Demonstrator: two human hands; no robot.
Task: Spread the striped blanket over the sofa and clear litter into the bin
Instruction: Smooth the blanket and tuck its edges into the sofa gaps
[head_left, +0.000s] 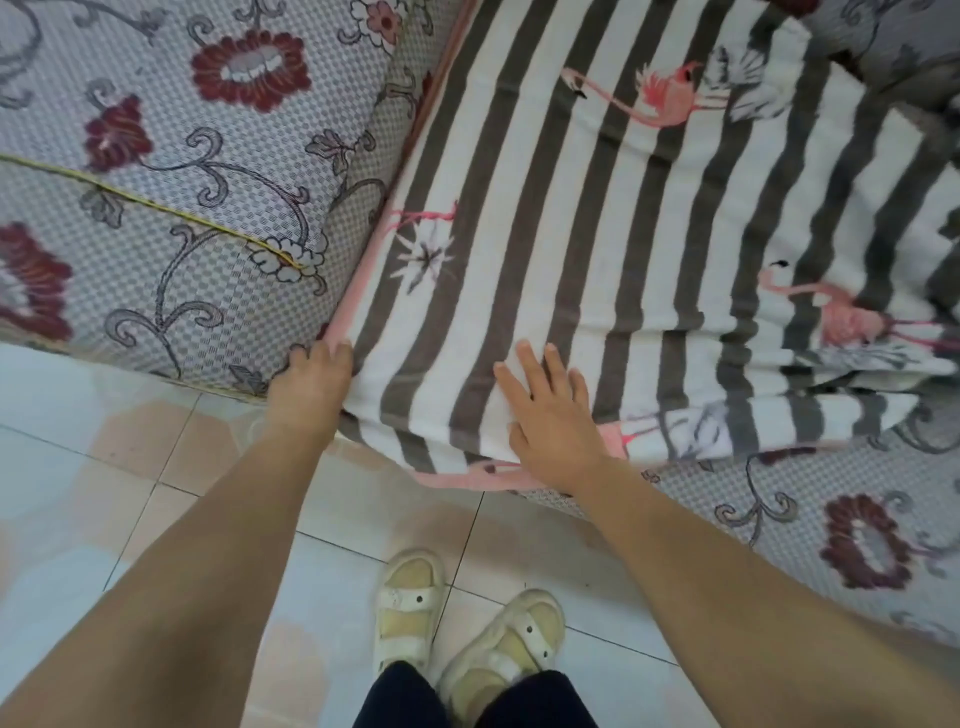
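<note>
Spreading step: left hand (310, 382) pinches blanket (597, 234) edge at 9 o'clock, right hand (550, 415) flat, smoothing; next, tuck along sofa (171, 171).

This is a home, most likely a living room. A sofa (171, 171) upholstered in grey checked fabric with dark red flowers fills the view from nine to three o'clock, and a striped blanket (597, 234) with flamingo prints lies over its seat. At six o'clock, glossy pale floor tiles (104, 467) show under feet in cream house sandals (410, 608).
</note>
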